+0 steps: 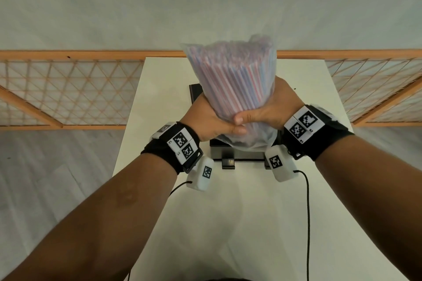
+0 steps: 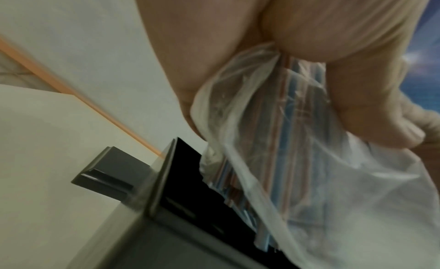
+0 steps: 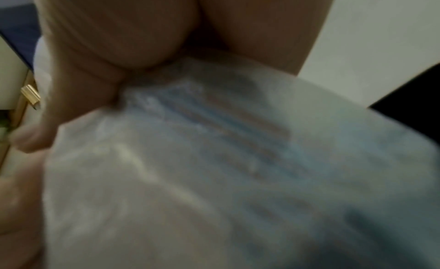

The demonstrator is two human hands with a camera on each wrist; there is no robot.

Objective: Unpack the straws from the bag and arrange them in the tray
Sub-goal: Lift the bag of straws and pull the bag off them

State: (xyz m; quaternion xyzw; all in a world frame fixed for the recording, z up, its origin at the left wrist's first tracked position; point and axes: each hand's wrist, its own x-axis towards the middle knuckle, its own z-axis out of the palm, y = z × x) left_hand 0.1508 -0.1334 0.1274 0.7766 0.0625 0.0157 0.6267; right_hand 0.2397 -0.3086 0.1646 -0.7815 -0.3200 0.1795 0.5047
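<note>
From the head camera I see both my hands wrapped around a clear plastic bag (image 1: 230, 80) packed with red, white and blue straws (image 1: 237, 89), held upright in the middle of the frame. My left hand (image 1: 205, 118) curls round the lower left of the bundle, my right hand (image 1: 271, 107) round the lower right, and the two thumbs meet at the front. The bag's loose lower end hangs below my grip and is bunched, so I cannot tell there whether it is open.

The black tray (image 1: 237, 155) sits on the white table (image 1: 159, 98) directly under the bag. Most of it is hidden by my hands and the plastic; only its near edge, a far left corner and a small tab at the front show.

In the left wrist view the straws (image 2: 281, 141) reach down through the crumpled plastic toward the tray's dark inside (image 2: 190, 179), the tray wall running along the lower left; whether their tips touch the bottom I cannot make out. The frame is smeared.

The right wrist view is badly blurred: palm at the top, milky plastic (image 3: 214, 179) filling the rest, faint stripes in the centre. A wooden lattice rail (image 1: 68, 89) crosses behind the table.
</note>
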